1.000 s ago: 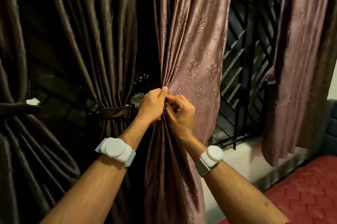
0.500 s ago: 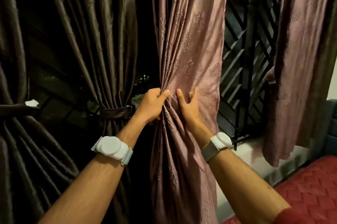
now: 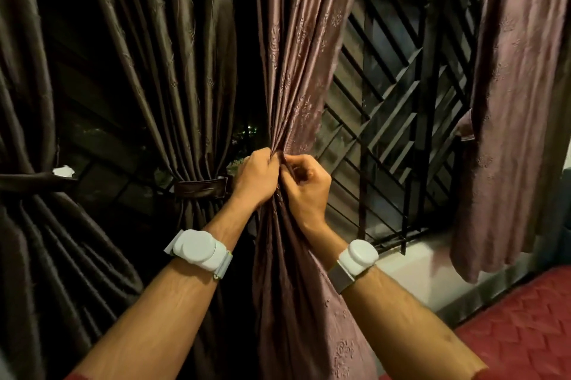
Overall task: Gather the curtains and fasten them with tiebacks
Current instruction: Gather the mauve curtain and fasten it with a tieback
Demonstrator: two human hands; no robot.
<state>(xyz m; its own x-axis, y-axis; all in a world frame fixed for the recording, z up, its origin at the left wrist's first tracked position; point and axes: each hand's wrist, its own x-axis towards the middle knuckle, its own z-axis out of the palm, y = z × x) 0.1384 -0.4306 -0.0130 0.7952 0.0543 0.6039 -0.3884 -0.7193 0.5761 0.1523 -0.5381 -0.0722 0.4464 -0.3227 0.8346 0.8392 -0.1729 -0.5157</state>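
left of window grille (image 3: 401,107), i saw two curtains (image 3: 197,101) tied; left hand (image 3: 258,177) and right hand (image 3: 306,191) clenched round middle curtain (image 3: 296,70), bunched, untied; far-right curtain (image 3: 513,101) loose.

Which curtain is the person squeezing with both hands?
The pink curtain in the middle. The left hand and right hand bunch it together with no tieback, while the dark curtain beside it already has one.

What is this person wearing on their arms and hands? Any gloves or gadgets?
No gloves: the left hand and right hand are bare. Each wrist carries a round white puck-like device, the left wrist device on a pale strap, the right wrist device on a grey band. Red sleeve edges show near the elbows.
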